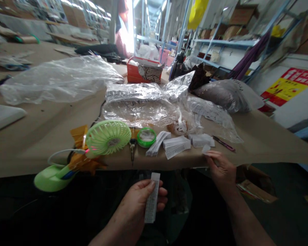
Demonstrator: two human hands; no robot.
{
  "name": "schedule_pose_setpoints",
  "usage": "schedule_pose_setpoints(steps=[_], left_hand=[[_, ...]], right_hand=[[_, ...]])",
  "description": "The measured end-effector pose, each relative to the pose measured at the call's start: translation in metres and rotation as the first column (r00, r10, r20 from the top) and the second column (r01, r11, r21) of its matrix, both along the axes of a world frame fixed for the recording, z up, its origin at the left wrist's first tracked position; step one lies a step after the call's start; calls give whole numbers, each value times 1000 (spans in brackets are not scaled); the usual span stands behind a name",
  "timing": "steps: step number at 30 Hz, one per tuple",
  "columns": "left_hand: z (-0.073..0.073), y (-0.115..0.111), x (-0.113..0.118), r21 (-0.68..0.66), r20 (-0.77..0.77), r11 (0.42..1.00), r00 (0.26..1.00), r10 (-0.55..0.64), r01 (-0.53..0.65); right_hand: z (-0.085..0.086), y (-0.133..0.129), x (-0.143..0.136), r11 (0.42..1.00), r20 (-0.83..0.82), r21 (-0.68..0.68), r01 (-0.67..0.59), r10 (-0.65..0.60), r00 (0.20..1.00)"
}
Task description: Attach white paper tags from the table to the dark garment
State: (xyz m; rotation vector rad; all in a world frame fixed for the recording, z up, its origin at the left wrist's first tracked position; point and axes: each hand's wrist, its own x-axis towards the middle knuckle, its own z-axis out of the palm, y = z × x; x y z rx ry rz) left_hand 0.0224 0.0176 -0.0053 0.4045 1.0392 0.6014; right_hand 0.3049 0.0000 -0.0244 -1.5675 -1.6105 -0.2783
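Below the table edge, my left hand [140, 198] is closed around a narrow stack of printed white labels [152, 201], thumb on top. My right hand [219, 167] pinches a small white slip [206, 149] at the table's front edge. Three piles of printed labels lie on the table: a fanned one [157, 144], a middle one [176, 146] and a right one [201, 140], nearest my right hand. A green round container [146, 137] sits left of the piles.
A green fan [109, 137] stands at the left front edge, beside a screwdriver-like tool [132, 150]. Scissors [224, 144] lie at the right. Clear plastic bags [138, 106] and a red box [143, 70] are behind on the brown table [259, 140].
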Motion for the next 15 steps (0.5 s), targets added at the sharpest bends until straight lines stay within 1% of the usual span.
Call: schedule_pose_setpoints(steps=[2,3,4,5,6,7,8,9,11,13,15], left_hand=[[5,-1,1,4,-31,1000,1000,0,0],[7,-1,1,3,-26,1000,1000,5,-4],[8,-2,2,-5,-14,1000,1000,4,-4],[9,-1,2,-3,8,1000,1000,4,-4],[9,-1,2,21,58,1000,998,6,-7],[9,-1,2,53,106,998,994,12,-18],[8,-1,1,79,145,996,989,22,-34],[7,-1,0,96,173,994,984,40,-57],[5,-1,-3,90,188,990,978,93,-111],[4,-2,-6,61,184,986,972,143,-156],[4,-2,-9,45,183,983,969,166,-177]], right_hand=[[6,-6,-26,998,-111,48,-35,40,993],[9,-9,-44,992,-185,64,-106,116,976],[12,-12,-62,972,-231,72,-225,235,944],[14,-14,-81,927,-221,75,-368,375,900],[15,-16,-99,861,-181,63,-504,506,843],[15,-18,-115,807,-125,36,-590,589,798],[15,-18,-129,771,-70,17,-636,635,769],[13,-18,-139,748,-20,1,-664,664,748],[9,-16,-151,740,52,-20,-672,672,738],[6,-13,-154,741,83,-39,-671,671,736],[4,-12,-153,734,93,-57,-677,679,728]])
